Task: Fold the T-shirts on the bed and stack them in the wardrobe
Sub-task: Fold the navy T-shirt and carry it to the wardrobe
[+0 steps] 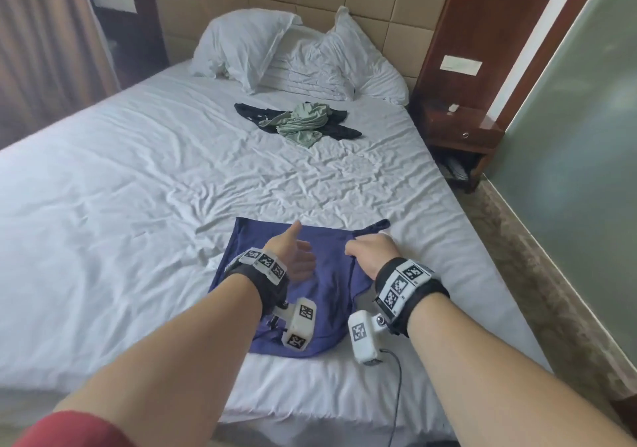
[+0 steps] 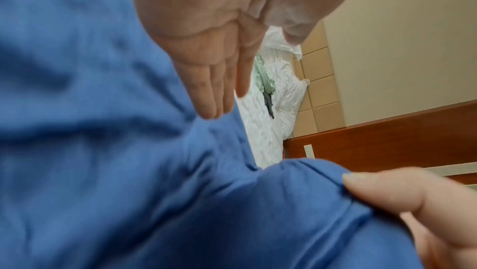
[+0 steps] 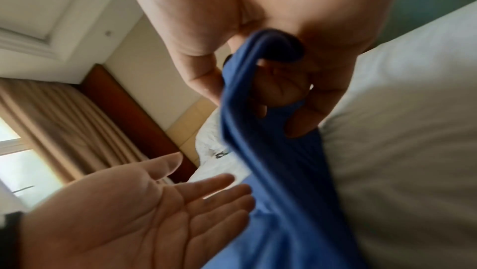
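We find the blue T-shirt (image 1: 320, 295) lying on the bed (image 1: 138, 184) near its foot edge, directly in front of the person, partly narrowed by a lengthwise fold. The right hand (image 1: 370, 252) grasps a bunched edge of this shirt at its far right side; the right wrist view shows cloth gathered between thumb and curled fingers. The left hand (image 1: 294, 255) is released, fingers straight and held together, palm turned toward the right hand, poised over the middle of the shirt. We cannot tell from these views whether its edge touches the cloth.

Two further garments, a green T-shirt (image 1: 300, 122) crumpled on top of a dark T-shirt (image 1: 341, 129), lie well apart, near the pillows (image 1: 248, 47). The wardrobe is not in view.

We judge the task to be early: one shirt mid-fold, two untouched, nothing stacked.

Risks noted:
- The right hand holds a bunch, not a flat hem; carrying it across would likely leave a skewed, lumpy fold.
- If the left hand does not pin the crease line, the whole shirt may slide on the wrinkled sheet.
- The shirt sits close to the foot edge, so a hard pull toward the person could drag it off.
- The cable (image 1: 396, 395) trailing from the right wrist device could snag the cloth.
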A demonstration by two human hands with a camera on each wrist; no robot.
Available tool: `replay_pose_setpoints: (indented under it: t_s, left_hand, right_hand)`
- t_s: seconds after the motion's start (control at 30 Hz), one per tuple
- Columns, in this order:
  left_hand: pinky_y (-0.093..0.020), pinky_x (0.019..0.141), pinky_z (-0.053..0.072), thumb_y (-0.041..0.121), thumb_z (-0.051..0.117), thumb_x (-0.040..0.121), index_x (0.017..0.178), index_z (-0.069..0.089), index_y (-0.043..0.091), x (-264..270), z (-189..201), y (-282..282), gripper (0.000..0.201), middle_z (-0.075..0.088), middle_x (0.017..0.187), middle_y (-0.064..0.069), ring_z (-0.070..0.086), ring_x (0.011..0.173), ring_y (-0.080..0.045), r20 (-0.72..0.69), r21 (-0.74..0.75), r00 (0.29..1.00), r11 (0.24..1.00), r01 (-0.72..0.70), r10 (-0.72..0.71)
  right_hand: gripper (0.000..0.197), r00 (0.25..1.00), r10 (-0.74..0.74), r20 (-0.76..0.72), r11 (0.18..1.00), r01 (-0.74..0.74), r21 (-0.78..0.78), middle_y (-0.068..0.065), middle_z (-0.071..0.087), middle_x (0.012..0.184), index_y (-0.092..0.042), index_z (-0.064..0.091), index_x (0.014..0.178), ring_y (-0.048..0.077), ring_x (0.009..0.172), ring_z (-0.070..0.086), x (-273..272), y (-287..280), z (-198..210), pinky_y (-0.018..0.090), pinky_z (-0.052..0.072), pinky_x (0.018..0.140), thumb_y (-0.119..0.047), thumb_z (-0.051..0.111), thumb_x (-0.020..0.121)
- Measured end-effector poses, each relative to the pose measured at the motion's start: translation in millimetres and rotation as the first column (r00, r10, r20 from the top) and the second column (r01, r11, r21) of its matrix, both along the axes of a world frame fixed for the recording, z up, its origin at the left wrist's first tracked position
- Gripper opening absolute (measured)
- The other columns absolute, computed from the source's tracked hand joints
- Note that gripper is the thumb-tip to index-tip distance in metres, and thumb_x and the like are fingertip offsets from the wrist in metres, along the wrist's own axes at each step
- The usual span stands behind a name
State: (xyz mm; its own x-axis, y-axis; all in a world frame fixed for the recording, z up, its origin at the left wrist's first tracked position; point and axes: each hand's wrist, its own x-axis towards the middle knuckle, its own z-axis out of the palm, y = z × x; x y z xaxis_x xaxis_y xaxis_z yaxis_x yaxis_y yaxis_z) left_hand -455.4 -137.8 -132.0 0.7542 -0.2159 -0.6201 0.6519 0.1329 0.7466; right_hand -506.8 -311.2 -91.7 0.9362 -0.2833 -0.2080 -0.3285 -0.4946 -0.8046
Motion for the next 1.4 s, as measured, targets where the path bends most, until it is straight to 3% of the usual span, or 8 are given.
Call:
replay_pose_setpoints:
  t_s: [0.23,0.4,0.47,0.7,0.87,1.1,1.2,1.4]
  left_hand:
    - [-0.052,0.075,0.06,0.073,0.049,0.093,0.114,0.062,-0.002,-18,-2,137,0.079,0.07,0.112,-0.027,0.071,0.1,-0.046,-0.139,0.128,0.983,0.982,0.137,-0.119]
    - [-0.055,0.095,0.056,0.045,0.077,0.085,0.107,0.067,0.0,-25,-50,177,0.05,0.069,0.101,-0.019,0.07,0.089,-0.035,-0.201,0.3,0.967,0.929,0.214,-0.158]
    - [-0.051,0.097,0.054,0.028,0.077,0.086,0.105,0.07,-0.001,-24,-54,177,0.035,0.069,0.093,-0.017,0.069,0.082,-0.032,-0.167,0.399,0.974,0.893,0.208,-0.152]
    - [-0.06,0.08,0.059,0.005,0.065,0.095,0.103,0.064,-0.007,-28,-40,175,0.013,0.069,0.08,-0.022,0.072,0.076,-0.042,-0.102,0.514,0.975,0.829,0.223,-0.199]
    - [-0.046,0.067,0.063,0.006,0.059,0.1,0.095,0.064,-0.002,-29,-25,188,0.011,0.073,0.073,-0.015,0.072,0.067,-0.032,-0.086,0.439,0.98,0.877,0.198,-0.178]
    - [-0.04,0.07,0.061,0.042,0.074,0.092,0.106,0.066,-0.003,-6,-23,193,0.047,0.075,0.09,-0.022,0.07,0.07,-0.031,-0.115,0.612,0.969,0.753,0.242,-0.219]
    - [-0.039,0.076,0.062,0.039,0.075,0.092,0.109,0.067,-0.003,5,-25,192,0.046,0.076,0.096,-0.022,0.074,0.083,-0.032,-0.194,0.522,0.95,0.794,0.311,-0.245]
    - [-0.033,0.065,0.061,0.025,0.084,0.083,0.1,0.074,0.0,23,-50,189,0.031,0.076,0.081,-0.013,0.074,0.07,-0.027,-0.314,0.463,0.883,0.755,0.464,-0.349]
  right_hand:
    - [0.043,0.914,0.401,-0.065,0.909,-0.406,-0.094,0.0,0.031,0.05,-0.016,0.035,0.053,0.018,0.051,0.03,24,149,-11,0.033,0.022,0.049,-0.013,0.064,0.084]
    - [0.023,0.816,0.523,-0.244,0.827,-0.556,-0.087,0.0,0.064,0.068,-0.017,0.057,0.069,0.018,0.056,0.068,7,189,-52,0.024,0.048,0.058,-0.029,0.064,0.088]
    - [0.017,0.827,0.507,-0.243,0.838,-0.539,-0.085,0.002,0.061,0.07,-0.018,0.057,0.072,0.019,0.056,0.07,8,183,-55,0.031,0.055,0.071,-0.025,0.064,0.086]
    - [0.014,0.899,0.354,-0.258,0.895,-0.405,-0.186,0.005,0.06,0.065,-0.019,0.063,0.071,0.02,0.054,0.071,17,136,-56,0.031,0.057,0.068,-0.017,0.057,0.084]
    - [0.011,0.915,0.317,-0.251,0.906,-0.37,-0.204,0.009,0.066,0.068,-0.02,0.064,0.077,0.026,0.057,0.07,17,123,-71,0.041,0.062,0.073,-0.015,0.056,0.084]
    - [0.022,0.963,0.225,-0.145,0.95,-0.25,-0.187,0.004,0.072,0.085,-0.018,0.067,0.104,0.018,0.053,0.066,36,116,-65,0.02,0.048,0.049,-0.012,0.048,0.093]
    - [0.022,0.968,0.225,-0.112,0.957,-0.241,-0.163,0.004,0.07,0.083,-0.015,0.067,0.105,0.021,0.058,0.066,60,117,-54,0.029,0.058,0.063,-0.012,0.049,0.093]
    - [0.021,0.957,0.273,-0.095,0.929,-0.288,-0.23,0.0,0.072,0.083,-0.019,0.07,0.104,0.021,0.063,0.072,114,137,-52,0.026,0.058,0.07,-0.015,0.052,0.093]
